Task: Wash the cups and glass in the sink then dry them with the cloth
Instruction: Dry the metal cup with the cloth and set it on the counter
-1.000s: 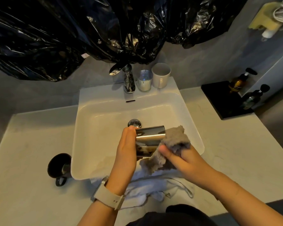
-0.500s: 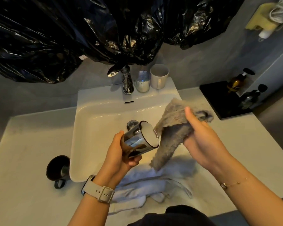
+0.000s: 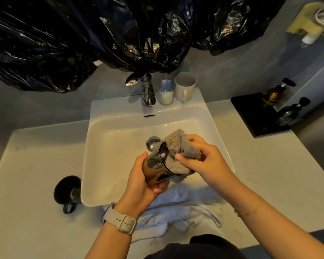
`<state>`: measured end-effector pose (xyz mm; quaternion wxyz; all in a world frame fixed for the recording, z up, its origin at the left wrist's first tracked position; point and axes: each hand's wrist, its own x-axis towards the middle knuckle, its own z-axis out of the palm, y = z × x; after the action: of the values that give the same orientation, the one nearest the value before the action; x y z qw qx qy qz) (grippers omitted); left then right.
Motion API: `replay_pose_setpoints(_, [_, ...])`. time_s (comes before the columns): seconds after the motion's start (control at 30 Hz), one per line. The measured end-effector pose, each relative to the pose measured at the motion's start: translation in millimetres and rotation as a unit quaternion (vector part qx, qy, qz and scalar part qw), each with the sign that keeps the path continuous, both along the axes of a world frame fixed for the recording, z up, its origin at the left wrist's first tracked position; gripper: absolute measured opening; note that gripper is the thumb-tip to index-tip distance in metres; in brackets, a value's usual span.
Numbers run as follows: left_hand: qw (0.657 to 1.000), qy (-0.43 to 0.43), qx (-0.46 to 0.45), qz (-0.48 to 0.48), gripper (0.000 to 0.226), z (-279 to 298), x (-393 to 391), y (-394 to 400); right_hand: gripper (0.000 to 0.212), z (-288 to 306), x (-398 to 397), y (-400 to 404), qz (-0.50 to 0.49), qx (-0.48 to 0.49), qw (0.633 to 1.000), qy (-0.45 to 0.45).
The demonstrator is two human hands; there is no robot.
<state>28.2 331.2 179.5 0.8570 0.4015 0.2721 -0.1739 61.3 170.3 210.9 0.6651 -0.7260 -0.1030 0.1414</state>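
Now the left hand [image 3: 144, 181] grips the glass [image 3: 156, 166] over the sink's [image 3: 101, 146] front edge; the right hand [image 3: 204, 159] pinches the cloth [image 3: 178, 146] into its mouth. The dark mug [image 3: 66, 189] on the worktop's left seems left.

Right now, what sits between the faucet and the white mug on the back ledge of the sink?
In the head view, one small clear glass stands between the faucet and the white mug, close beside the mug.
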Motion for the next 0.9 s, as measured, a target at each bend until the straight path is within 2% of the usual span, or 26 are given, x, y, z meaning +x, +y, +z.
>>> replay_pose_setpoints(0.07, [1.0, -0.003, 0.02, 0.006, 0.048, 0.2, 1.0, -2.1, 0.041, -3.9, 4.5, 2.9, -0.036, 0.006, 0.999, 0.032])
replay_pose_setpoints(0.13, [0.999, -0.009, 0.045, 0.007, 0.047, 2.9, 1.5, -3.4, 0.072, -3.4, 8.3, 6.0, -0.037, -0.008, 0.994, 0.101])
replay_pose_setpoints(0.17, [0.998, -0.014, 0.055, 0.004, 0.047, 4.2, 1.8, -3.5, 0.076, -3.1, 10.2, 6.1, -0.017, -0.016, 0.99, 0.136])
replay_pose_setpoints(0.2, [0.998, -0.015, 0.063, 0.001, 0.048, 6.1, 1.7, -3.4, 0.068, -0.4, 11.2, 5.8, 0.012, -0.02, 0.986, 0.164])
replay_pose_setpoints(0.23, [0.997, -0.013, 0.073, -0.002, 0.048, 6.5, 1.8, -2.9, 0.051, -0.3, 13.1, 4.6, 0.046, -0.026, 0.982, 0.18])
replay_pose_setpoints(0.3, [0.997, -0.007, 0.08, -0.008, 0.05, 6.2, 2.5, -0.1, 0.021, 1.9, 14.5, 4.4, 0.09, -0.081, 0.978, 0.172])
replay_pose_setpoints(0.4, [0.998, 0.011, 0.061, -0.028, 0.053, 3.8, 3.6, 3.3, 0.013, -6.6, 17.1, 8.4, 0.072, -0.199, 0.972, 0.103])
replay_pose_setpoints(0.43, [0.998, 0.021, 0.056, -0.035, 0.054, 3.0, 3.5, 4.3, 0.013, -8.8, 17.4, 9.9, 0.067, -0.209, 0.971, 0.093])
replay_pose_setpoints(0.5, [0.997, 0.033, 0.049, -0.039, 0.055, 1.4, 3.7, 8.0, 0.015, -6.9, 16.5, 9.1, 0.108, -0.153, 0.973, 0.136])
replay_pose_setpoints(0.57, [0.997, 0.033, 0.055, -0.039, 0.057, 1.2, 5.0, 13.1, 0.027, -0.3, 15.5, 2.1, 0.177, -0.061, 0.952, 0.241])
replay_pose_setpoints(0.63, [0.995, 0.029, 0.087, -0.038, 0.056, 2.2, 5.6, 17.1, 0.033, 2.5, 16.2, -5.7, 0.17, 0.01, 0.93, 0.327])
replay_pose_setpoints(0.67, [0.993, 0.027, 0.108, -0.039, 0.055, 2.9, 5.4, 18.2, 0.029, 1.5, 15.6, -6.8, 0.154, 0.028, 0.927, 0.342])
replay_pose_setpoints(0.73, [0.985, 0.021, 0.16, -0.056, 0.05, 6.4, 4.8, 17.5, 0.016, -6.1, 13.2, -3.6, 0.12, -0.009, 0.951, 0.286])
replay_pose_setpoints(0.83, [0.963, 0.019, 0.247, -0.103, 0.042, 11.1, 3.8, 10.7, 0.028, -17.5, 9.0, 3.2, 0.089, -0.096, 0.981, 0.146])
replay_pose_setpoints(0.9, [0.959, 0.03, 0.261, -0.105, 0.039, 16.1, 5.5, 4.5, 0.027, -22.3, 7.2, 5.3, 0.059, -0.113, 0.986, 0.106])
